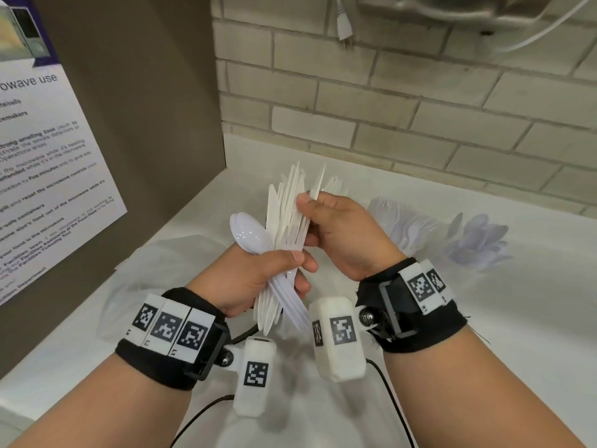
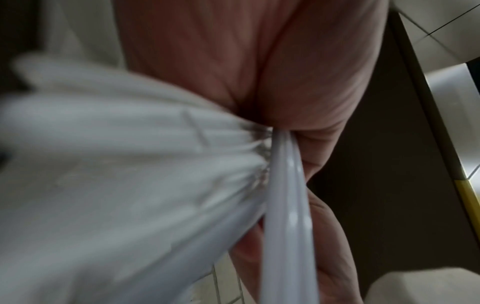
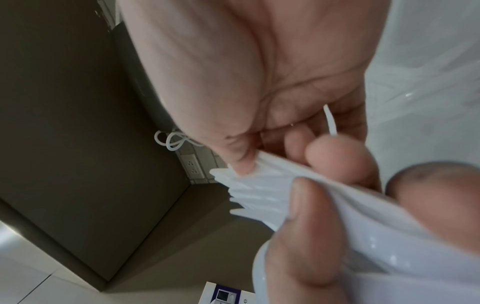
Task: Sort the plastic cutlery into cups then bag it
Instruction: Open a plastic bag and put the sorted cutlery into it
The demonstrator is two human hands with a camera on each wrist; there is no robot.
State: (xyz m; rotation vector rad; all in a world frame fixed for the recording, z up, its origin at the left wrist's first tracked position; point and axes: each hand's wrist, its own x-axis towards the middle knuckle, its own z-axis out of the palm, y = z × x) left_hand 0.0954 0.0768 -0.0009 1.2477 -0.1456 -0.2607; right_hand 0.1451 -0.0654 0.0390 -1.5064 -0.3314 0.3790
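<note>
While the white countertop [image 1: 484, 318] carries everything else, I keep the work raised above it, between a brown panel [image 1: 145, 124] on my left bearing a microwave-use notice [image 1: 48, 156] and a pale brick wall [image 1: 420, 108] behind, so nothing loose mixes back in. Crumpled clear plastic [image 1: 135, 263], probably the bag for the last step, lies flat at the left near the panel, within reach but out of the way. Two clusters of translucent cutlery [image 1: 407, 221] and [image 1: 478, 237] stand fanned at the right, apparently already sorted; whatever cups hold them I cannot make out. My left hand [image 1: 258, 279] grips the bundle of white plastic cutlery [image 1: 284, 227] at mid-length, fingers and thumb curled round it, so the pieces splay at both ends and each type can be read. A spoon bowl [image 1: 248, 234] juts out left of the knife blades, which I judge marks this bundle as still mixed. My right hand [image 1: 342, 231] works the upper part, thumb and fingertips pinching the flat blades [image 3: 259, 185] to peel some off; the right wrist view shows the thumb pressed on the fanned tips and one thin piece lying across the palm. Sorting, by my reckoning, is partway; bagging has not begun.
</note>
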